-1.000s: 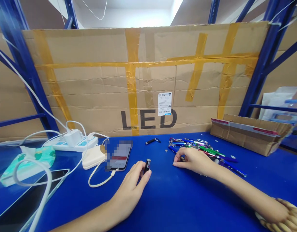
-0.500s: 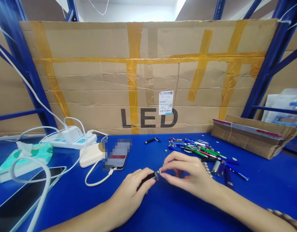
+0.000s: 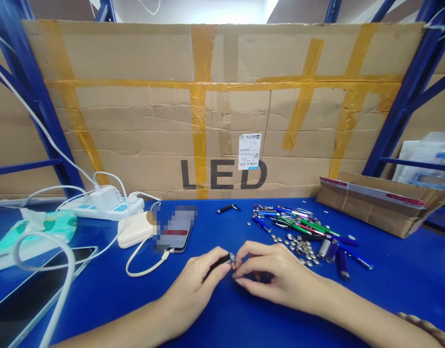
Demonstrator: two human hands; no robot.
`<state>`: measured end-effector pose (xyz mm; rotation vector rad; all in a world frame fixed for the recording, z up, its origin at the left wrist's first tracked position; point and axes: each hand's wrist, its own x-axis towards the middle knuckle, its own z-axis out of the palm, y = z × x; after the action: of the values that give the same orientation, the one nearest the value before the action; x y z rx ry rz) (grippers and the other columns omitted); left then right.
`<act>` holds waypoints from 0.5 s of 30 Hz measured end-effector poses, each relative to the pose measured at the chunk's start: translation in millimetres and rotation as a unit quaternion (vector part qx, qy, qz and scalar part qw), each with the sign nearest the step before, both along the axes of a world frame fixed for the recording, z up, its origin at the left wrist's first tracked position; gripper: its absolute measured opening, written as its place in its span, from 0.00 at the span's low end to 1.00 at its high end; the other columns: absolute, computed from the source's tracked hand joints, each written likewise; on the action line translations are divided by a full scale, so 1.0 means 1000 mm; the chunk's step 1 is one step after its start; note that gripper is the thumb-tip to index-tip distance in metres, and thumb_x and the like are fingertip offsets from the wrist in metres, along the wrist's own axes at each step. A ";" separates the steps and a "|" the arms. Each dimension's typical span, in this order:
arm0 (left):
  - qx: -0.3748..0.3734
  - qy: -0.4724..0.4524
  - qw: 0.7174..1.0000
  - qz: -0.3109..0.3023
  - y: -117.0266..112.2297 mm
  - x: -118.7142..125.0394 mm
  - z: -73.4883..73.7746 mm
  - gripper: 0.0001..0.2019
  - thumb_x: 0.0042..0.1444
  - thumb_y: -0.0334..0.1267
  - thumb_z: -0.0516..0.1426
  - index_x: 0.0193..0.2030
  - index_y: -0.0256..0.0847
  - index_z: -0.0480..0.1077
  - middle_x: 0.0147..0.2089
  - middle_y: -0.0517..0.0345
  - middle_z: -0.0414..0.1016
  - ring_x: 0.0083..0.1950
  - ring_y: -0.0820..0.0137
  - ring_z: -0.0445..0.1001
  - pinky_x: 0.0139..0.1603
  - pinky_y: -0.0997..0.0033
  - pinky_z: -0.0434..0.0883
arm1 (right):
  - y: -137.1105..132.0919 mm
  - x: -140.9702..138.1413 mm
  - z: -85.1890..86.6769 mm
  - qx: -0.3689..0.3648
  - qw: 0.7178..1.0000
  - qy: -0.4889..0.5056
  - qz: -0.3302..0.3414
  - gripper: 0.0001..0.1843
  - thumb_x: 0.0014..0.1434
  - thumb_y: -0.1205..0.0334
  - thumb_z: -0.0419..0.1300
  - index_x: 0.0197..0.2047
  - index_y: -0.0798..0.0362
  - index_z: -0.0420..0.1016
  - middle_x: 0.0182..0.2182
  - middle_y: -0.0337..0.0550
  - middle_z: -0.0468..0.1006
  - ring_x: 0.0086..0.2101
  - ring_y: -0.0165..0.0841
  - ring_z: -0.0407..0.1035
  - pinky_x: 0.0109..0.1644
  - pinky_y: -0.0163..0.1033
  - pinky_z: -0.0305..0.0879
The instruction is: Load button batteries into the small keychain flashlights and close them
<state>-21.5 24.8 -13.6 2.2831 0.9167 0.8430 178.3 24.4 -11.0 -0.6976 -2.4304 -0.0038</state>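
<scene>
Barrel (image 3: 222, 261), black, grasped by fingers of left hand (image 3: 195, 280); axis points rightward at adjacent right hand (image 3: 275, 273), whose fingers' hold cannot be determined.

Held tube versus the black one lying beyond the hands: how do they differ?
The held tube is in the left hand; the far tube lies on the table. The held tube shows a round grey end; the far tube has a loop at its right end. Fingers partly hide the held tube; the far tube shows fully. Both look black.
</scene>
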 end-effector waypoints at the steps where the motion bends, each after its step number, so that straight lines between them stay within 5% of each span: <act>1: -0.003 0.002 1.000 -0.004 0.000 0.000 0.000 0.10 0.62 0.38 0.45 0.35 0.41 0.64 0.27 0.65 0.63 0.30 0.73 0.62 0.33 0.76 0.59 | 0.001 -0.001 -0.001 -0.029 1.000 0.002 -0.003 0.07 0.58 0.64 0.55 0.36 0.52 0.75 0.37 0.40 0.73 0.22 0.20 0.64 0.26 0.27 0.61; 8: -0.003 -0.075 0.997 0.027 0.004 -0.005 -0.006 0.07 0.63 0.36 0.43 0.41 0.44 0.59 0.29 0.63 0.62 0.32 0.71 0.62 0.36 0.72 0.60 | 0.021 0.012 -0.001 -0.006 0.987 0.066 -0.148 0.08 0.57 0.60 0.55 0.38 0.50 0.74 0.36 0.41 0.73 0.26 0.26 0.66 0.29 0.31 0.64; 11: -0.001 -0.111 0.994 0.017 0.004 -0.006 -0.008 0.06 0.63 0.36 0.43 0.40 0.44 0.59 0.32 0.61 0.64 0.34 0.71 0.63 0.38 0.72 0.62 | 0.033 0.024 -0.002 0.026 0.977 0.028 -0.208 0.16 0.58 0.56 0.54 0.49 0.48 0.70 0.45 0.46 0.70 0.41 0.35 0.67 0.45 0.42 0.66; 15: -0.002 -0.138 0.990 -0.018 0.002 -0.007 -0.012 0.05 0.63 0.36 0.43 0.39 0.43 0.58 0.33 0.60 0.65 0.34 0.71 0.65 0.36 0.72 0.64 | 0.047 0.037 -0.007 0.023 0.965 -0.042 -0.257 0.26 0.58 0.49 0.51 0.59 0.46 0.61 0.54 0.49 0.63 0.55 0.44 0.56 0.56 0.55 0.55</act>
<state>-28.1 26.6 -25.1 2.1040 0.7490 1.1070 215.2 71.6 -18.0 -1.3073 -2.2502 -0.2999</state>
